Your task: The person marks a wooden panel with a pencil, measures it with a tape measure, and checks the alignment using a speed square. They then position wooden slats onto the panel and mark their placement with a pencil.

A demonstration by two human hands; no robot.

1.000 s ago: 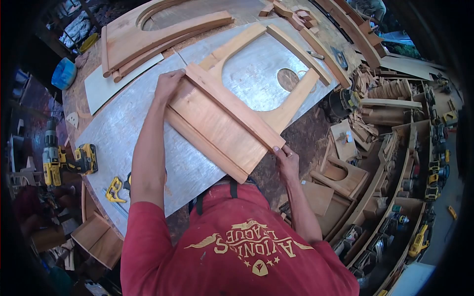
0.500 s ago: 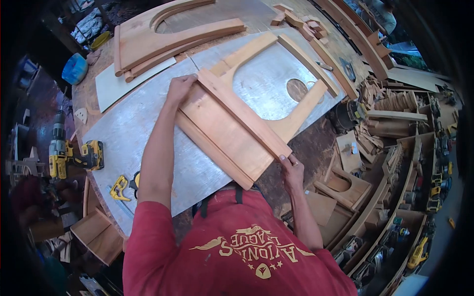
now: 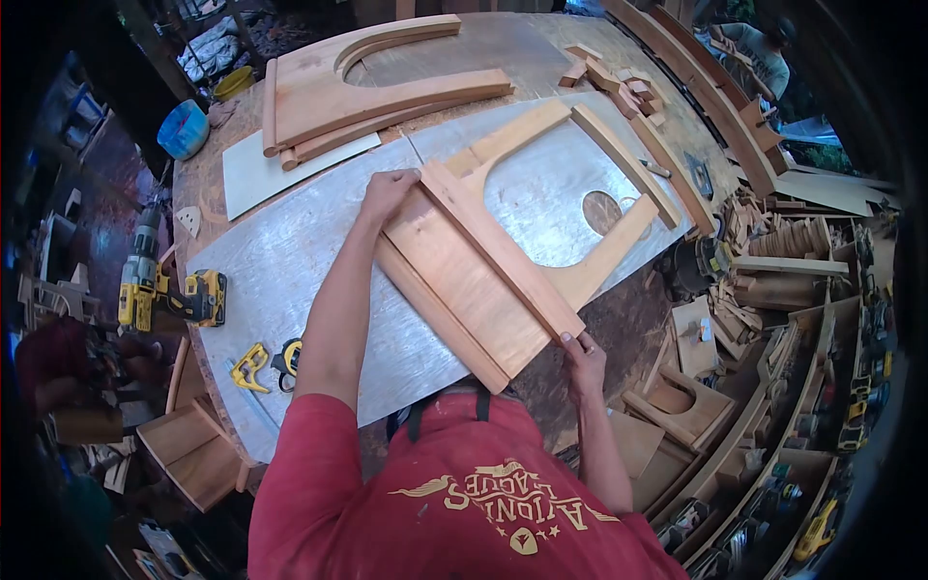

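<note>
A pale wooden panel with two curved arms lies on the metal-topped bench. Across it runs a long wooden strip, set where the flat part meets the arms. My left hand is closed around the strip's far left end, at the panel's edge. At the near right end my right hand grips the strip, thumb on top and fingers curled at its side. Another rounded wooden edge borders the panel on the side toward my body.
Similar cut-out panels are stacked at the back left. A cordless drill, a yellow clamp and a tape measure lie to the left. Wood blocks sit at the back. Another person is at the far right.
The view has shifted, so the scene appears lower and farther right. Both hands keep their hold on the strip, with little visible movement against the panel.
</note>
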